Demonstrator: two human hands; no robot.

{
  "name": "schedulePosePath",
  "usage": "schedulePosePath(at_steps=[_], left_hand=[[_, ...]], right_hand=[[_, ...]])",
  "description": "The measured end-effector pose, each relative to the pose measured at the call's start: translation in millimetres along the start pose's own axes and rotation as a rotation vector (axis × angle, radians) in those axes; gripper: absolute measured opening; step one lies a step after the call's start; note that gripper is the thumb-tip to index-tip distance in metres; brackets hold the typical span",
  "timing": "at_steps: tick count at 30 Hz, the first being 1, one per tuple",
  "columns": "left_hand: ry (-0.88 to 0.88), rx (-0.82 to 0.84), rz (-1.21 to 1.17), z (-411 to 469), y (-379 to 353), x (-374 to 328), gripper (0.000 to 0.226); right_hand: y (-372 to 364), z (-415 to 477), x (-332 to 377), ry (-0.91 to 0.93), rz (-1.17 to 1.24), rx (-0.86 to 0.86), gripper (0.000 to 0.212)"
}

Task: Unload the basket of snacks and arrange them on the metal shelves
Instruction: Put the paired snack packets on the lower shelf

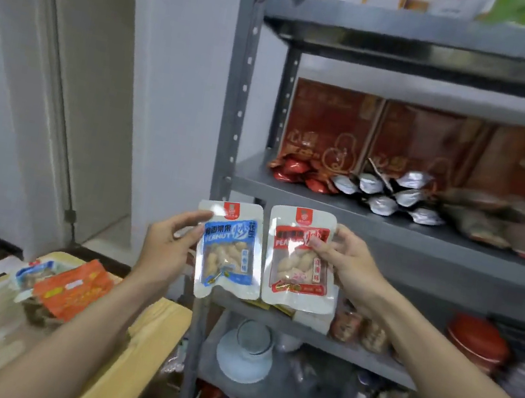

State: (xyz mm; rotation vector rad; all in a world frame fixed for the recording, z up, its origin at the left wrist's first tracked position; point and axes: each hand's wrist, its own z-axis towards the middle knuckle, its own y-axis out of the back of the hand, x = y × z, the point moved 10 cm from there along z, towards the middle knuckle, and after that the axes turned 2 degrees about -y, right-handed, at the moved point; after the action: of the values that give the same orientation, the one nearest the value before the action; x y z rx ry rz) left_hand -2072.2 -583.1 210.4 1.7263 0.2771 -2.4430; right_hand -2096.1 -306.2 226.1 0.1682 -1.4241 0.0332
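My left hand (167,242) pinches a blue peanut packet (228,253) by its left edge. Beside it, my right hand (345,265) pinches a red peanut packet (293,273) by its right edge. Both packets are upright, side by side, in front of the grey metal shelves (236,97), just above a lower shelf board (363,356). The basket (65,259) sits lower left on a wooden table (149,329), with an orange packet (73,292) and a blue packet (33,275) in it.
The middle shelf (290,188) carries red packets (294,169), silver packets (390,192) and red boxes (332,123) behind them. Lower shelves hold a red tin (476,342), jars, a white bowl (246,352) and more snacks. A door stands at left.
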Motion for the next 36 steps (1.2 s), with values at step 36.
schedulePosePath(at_steps=[36], left_hand=[[-0.133,0.462,0.071,14,-748,-32,0.029]], right_hand=[[672,-74,5,-0.183,-0.061,-0.626,0.024]])
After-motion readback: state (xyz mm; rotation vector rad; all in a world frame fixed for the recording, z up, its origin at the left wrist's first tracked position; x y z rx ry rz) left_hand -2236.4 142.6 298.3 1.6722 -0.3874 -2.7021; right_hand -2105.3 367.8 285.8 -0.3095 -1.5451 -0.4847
